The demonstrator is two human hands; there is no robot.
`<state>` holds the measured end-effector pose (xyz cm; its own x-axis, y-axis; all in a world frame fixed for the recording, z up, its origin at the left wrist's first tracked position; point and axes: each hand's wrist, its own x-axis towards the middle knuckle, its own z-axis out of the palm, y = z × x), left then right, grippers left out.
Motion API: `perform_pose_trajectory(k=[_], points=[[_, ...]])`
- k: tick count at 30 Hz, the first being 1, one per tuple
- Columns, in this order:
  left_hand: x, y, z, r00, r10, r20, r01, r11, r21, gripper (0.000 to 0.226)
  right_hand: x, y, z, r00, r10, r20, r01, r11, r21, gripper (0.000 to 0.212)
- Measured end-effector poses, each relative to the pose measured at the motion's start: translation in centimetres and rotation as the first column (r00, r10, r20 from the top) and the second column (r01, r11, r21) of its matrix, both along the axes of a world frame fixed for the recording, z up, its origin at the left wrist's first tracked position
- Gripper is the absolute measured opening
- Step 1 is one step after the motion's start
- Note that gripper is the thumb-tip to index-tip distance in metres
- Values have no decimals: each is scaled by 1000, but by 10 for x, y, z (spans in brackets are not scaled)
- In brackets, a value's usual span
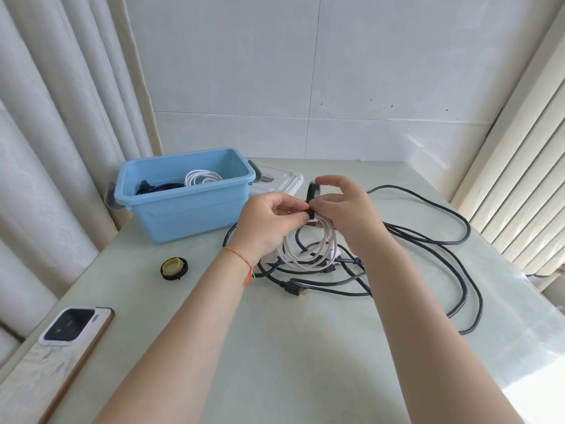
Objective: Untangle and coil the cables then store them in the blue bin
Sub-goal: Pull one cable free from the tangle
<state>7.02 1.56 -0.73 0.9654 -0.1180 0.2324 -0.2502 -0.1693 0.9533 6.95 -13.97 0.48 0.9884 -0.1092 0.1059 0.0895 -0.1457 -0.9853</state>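
A coiled white cable (308, 250) hangs above the table between my hands. My left hand (269, 223) pinches the top of the coil where a black strap (312, 198) wraps it. My right hand (342, 206) pinches the strap's free end, which loops up above the coil. Beneath them a long black cable (434, 240) sprawls in loose tangled loops over the table, its plug (295, 289) lying near the front. The blue bin (183, 197) stands at the back left and holds a white coil (201, 177) and a dark coil (162, 188).
The bin's white lid (281, 180) lies behind the bin's right side. A black and yellow tape roll (174, 268) sits on the table left of my left wrist. A white phone (58, 353) lies at the table's front left edge. Curtains hang on both sides.
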Motion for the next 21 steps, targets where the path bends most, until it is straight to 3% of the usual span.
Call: perform_pose_trajectory(k=[4, 10, 21], points=[[2, 0, -1, 997, 21, -69, -27, 996, -85, 20, -2, 5, 5, 999, -7, 38, 9, 998, -69, 15], [5, 1, -2, 994, 40, -106, -50, 994, -99, 23, -8, 6, 10, 998, 13, 53, -8, 995, -97, 12], [5, 4, -3, 995, -13, -99, 3, 995, -104, 8, -12, 2, 14, 996, 78, 48, -65, 974, -218, 22]])
